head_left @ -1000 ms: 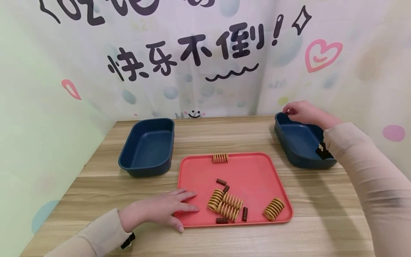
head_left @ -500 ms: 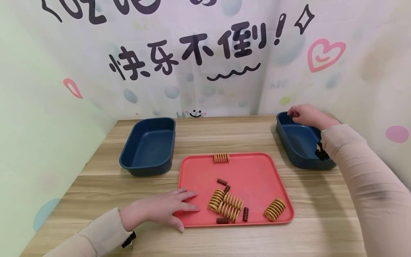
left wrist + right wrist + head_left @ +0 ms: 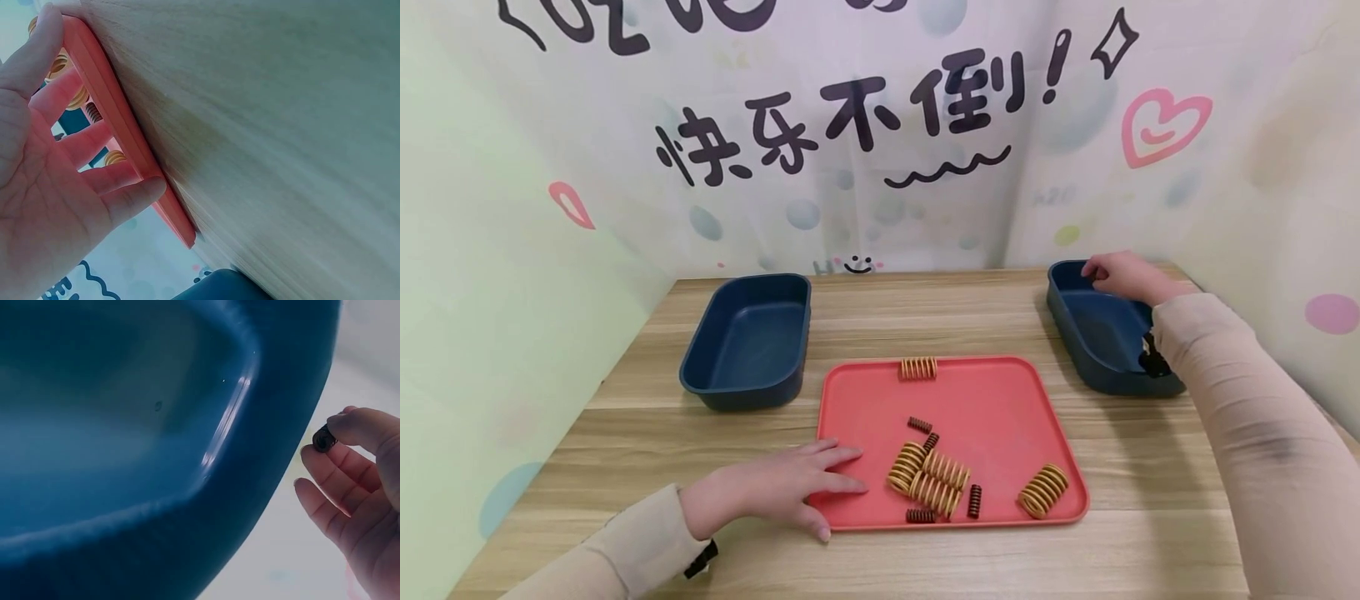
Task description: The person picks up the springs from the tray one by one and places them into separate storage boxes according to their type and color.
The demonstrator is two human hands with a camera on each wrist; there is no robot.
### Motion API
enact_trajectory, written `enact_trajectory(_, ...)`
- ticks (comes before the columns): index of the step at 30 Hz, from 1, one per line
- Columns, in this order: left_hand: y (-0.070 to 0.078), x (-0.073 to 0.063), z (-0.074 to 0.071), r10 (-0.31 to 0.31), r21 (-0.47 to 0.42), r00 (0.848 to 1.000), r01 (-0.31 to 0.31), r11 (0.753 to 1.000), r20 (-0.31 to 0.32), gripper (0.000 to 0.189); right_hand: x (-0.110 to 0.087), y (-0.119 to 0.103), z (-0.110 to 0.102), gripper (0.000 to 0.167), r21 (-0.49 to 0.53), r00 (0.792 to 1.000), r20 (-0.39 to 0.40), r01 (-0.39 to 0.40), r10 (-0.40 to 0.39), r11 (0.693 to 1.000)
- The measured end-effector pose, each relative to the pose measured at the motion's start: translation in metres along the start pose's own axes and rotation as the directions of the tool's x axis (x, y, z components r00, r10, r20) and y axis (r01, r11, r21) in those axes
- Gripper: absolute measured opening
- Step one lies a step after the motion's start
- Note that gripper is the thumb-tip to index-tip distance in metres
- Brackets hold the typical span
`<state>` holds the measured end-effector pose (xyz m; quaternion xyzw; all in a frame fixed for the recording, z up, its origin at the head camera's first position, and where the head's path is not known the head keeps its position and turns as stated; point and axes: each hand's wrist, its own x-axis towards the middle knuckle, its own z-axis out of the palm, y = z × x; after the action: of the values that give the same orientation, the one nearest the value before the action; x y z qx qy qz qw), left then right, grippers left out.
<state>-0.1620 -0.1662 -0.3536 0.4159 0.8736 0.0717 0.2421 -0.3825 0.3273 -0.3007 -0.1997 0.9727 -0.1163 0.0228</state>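
Between thumb and fingers my right hand [image 3: 1123,277] pinches a small dark spring [image 3: 324,439], at the far end of the right blue bin [image 3: 1093,321]. My left hand [image 3: 775,487] lies with spread, straight fingers over the left edge of the red tray [image 3: 985,400], its thumb by the near edge. Grouped on that tray are large gold springs [image 3: 936,493], with one more gold spring [image 3: 1043,490] at the right and another gold spring [image 3: 918,368] along the far rim. Several small dark springs [image 3: 974,502] lie around the group.
A second blue bin [image 3: 745,342] stands at the back left of the wooden table [image 3: 880,312]. Behind the table hangs a printed white cloth [image 3: 865,208]. The tray's low raised rim faces both bins.
My right hand has come down a little toward the right bin and shifted slightly right. My left hand and the springs on the tray keep their places.
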Motion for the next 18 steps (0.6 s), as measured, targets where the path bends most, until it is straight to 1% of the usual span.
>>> enact_trajectory(4, 0.001, 0.0, -0.001, -0.004, -0.002, 1.0, 0.004, 1.0, 0.005, 0.062, 0.003, 0.009, 0.003, 0.024, 0.041, 1.0, -0.004, 0.008, -0.008, 0.999)
enact_trajectory(5, 0.001, 0.0, -0.001, -0.005, -0.001, 1.0, 0.005, 1.0, 0.006, 0.062, 0.003, 0.013, 0.004, 0.022, 0.04, 1.0, -0.019, 0.021, -0.02, 0.999)
enact_trajectory(8, 0.001, 0.001, -0.001, -0.01, 0.002, 1.0, 0.01, 1.0, 0.011, 0.062, 0.005, 0.019, 0.006, 0.022, 0.07, 0.999, -0.026, 0.028, -0.026, 0.997)
enact_trajectory(15, 0.002, 0.0, -0.001, -0.023, 0.012, 1.0, 0.023, 1.0, 0.012, 0.062, 0.007, 0.016, 0.008, 0.025, 0.132, 0.999, 0.021, -0.039, 0.037, 0.99)
enact_trajectory(18, 0.002, 0.001, -0.001, -0.023, 0.012, 1.0, 0.023, 1.0, 0.009, 0.062, 0.009, 0.02, 0.011, 0.024, 0.147, 0.998, 0.039, -0.057, 0.052, 0.988)
